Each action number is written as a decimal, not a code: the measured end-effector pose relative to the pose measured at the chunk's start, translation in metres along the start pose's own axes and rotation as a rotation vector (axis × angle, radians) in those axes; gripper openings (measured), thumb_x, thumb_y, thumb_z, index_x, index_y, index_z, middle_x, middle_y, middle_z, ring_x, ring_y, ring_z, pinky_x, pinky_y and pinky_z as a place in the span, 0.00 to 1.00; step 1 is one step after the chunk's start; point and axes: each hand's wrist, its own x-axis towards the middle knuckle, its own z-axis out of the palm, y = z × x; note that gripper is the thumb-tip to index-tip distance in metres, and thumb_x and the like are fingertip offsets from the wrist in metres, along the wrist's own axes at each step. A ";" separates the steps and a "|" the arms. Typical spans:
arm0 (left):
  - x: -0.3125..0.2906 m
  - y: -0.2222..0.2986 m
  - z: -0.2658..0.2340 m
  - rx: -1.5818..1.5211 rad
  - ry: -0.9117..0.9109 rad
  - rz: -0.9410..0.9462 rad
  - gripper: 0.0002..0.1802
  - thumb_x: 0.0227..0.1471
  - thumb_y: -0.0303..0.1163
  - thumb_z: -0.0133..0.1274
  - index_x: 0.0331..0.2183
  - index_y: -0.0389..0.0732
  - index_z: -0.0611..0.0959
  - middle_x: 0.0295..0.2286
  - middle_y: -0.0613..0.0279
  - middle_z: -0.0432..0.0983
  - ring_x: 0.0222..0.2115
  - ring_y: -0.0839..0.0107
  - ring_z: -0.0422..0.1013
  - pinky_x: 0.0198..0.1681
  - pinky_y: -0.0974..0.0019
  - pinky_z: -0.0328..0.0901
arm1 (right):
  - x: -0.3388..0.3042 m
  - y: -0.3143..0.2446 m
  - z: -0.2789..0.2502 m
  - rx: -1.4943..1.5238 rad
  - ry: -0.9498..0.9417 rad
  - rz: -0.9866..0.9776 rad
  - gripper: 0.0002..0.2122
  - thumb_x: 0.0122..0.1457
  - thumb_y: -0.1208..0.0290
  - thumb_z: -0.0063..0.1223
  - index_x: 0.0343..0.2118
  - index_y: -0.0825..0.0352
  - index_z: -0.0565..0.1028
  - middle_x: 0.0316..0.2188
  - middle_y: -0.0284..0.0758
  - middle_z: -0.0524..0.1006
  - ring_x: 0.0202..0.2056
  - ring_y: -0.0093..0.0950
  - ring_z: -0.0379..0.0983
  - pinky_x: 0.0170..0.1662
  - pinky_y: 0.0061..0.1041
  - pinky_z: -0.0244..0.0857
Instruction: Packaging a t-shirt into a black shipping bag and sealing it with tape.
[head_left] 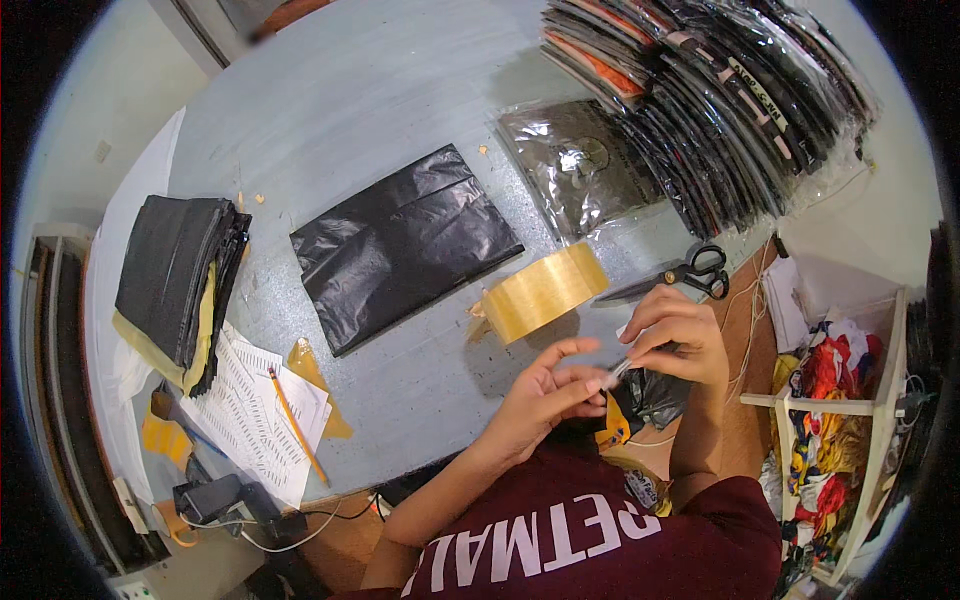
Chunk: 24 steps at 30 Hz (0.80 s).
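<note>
Over the near edge of the table, my left hand [552, 400] and my right hand [678, 338] come close together. Thumb and fingers of each hand pinch a small pale, shiny strip [617, 374] stretched between them; its exact kind is too small and blurred to make out. Just beyond my hands, a big roll of yellowish clear packing tape [548, 292] stands on its edge. Black-handled scissors [690, 276] lie right of the roll, beyond my right hand. A flat, shiny black plastic package [405, 248] rests on the table farther left.
A clear-bagged dark garment [580, 165] lies beside tall stacks of bagged garments [720, 110] at the far right. On the left are folded black bags [175, 280], printed papers [245, 415] and a pencil [298, 425]. A wooden rack [835, 405] holds colourful cloth at right.
</note>
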 end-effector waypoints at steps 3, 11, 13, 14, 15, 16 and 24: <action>0.001 -0.001 -0.003 0.015 0.089 0.132 0.29 0.51 0.25 0.50 0.54 0.42 0.60 0.46 0.57 0.67 0.38 0.76 0.67 0.42 0.71 0.65 | -0.008 0.012 -0.006 0.138 0.048 0.108 0.08 0.38 0.71 0.66 0.19 0.65 0.76 0.34 0.40 0.76 0.35 0.31 0.71 0.39 0.29 0.61; 0.003 -0.009 -0.014 0.010 0.331 0.486 0.29 0.53 0.38 0.41 0.55 0.39 0.59 0.52 0.56 0.60 0.51 0.67 0.58 0.53 0.59 0.54 | -0.011 0.061 0.008 0.580 0.028 0.232 0.07 0.36 0.74 0.66 0.20 0.65 0.78 0.56 0.46 0.61 0.60 0.40 0.53 0.59 0.37 0.47; -0.002 -0.002 -0.021 -0.274 0.162 0.521 0.30 0.54 0.44 0.36 0.54 0.36 0.60 0.52 0.54 0.60 0.51 0.64 0.59 0.53 0.58 0.55 | -0.002 0.057 0.026 0.581 -0.035 0.197 0.08 0.35 0.73 0.67 0.20 0.65 0.78 0.56 0.46 0.61 0.60 0.40 0.53 0.59 0.37 0.46; -0.007 0.002 -0.021 -0.271 0.170 0.530 0.30 0.54 0.44 0.36 0.54 0.36 0.60 0.52 0.54 0.60 0.51 0.64 0.59 0.53 0.58 0.55 | 0.004 0.055 0.036 0.576 -0.090 0.169 0.08 0.34 0.72 0.68 0.21 0.64 0.79 0.55 0.46 0.62 0.60 0.40 0.52 0.59 0.38 0.46; -0.011 0.007 -0.020 -0.354 0.150 0.499 0.31 0.54 0.45 0.35 0.54 0.35 0.61 0.51 0.54 0.61 0.51 0.63 0.60 0.54 0.57 0.55 | 0.007 0.059 0.043 0.553 -0.043 0.143 0.09 0.33 0.73 0.69 0.21 0.63 0.80 0.54 0.44 0.63 0.58 0.39 0.56 0.57 0.36 0.48; -0.016 0.012 -0.020 -0.436 0.131 0.467 0.32 0.53 0.46 0.35 0.53 0.34 0.61 0.50 0.53 0.63 0.50 0.63 0.61 0.54 0.57 0.55 | 0.010 0.059 0.045 0.555 -0.048 0.141 0.09 0.33 0.73 0.69 0.21 0.63 0.80 0.54 0.44 0.63 0.58 0.39 0.56 0.57 0.36 0.48; -0.074 0.026 -0.025 -0.099 0.340 0.337 0.31 0.55 0.47 0.34 0.52 0.34 0.64 0.45 0.54 0.68 0.46 0.64 0.65 0.46 0.60 0.65 | 0.026 0.020 0.076 0.751 -0.323 0.283 0.08 0.35 0.77 0.68 0.22 0.65 0.80 0.46 0.44 0.71 0.47 0.35 0.68 0.51 0.30 0.56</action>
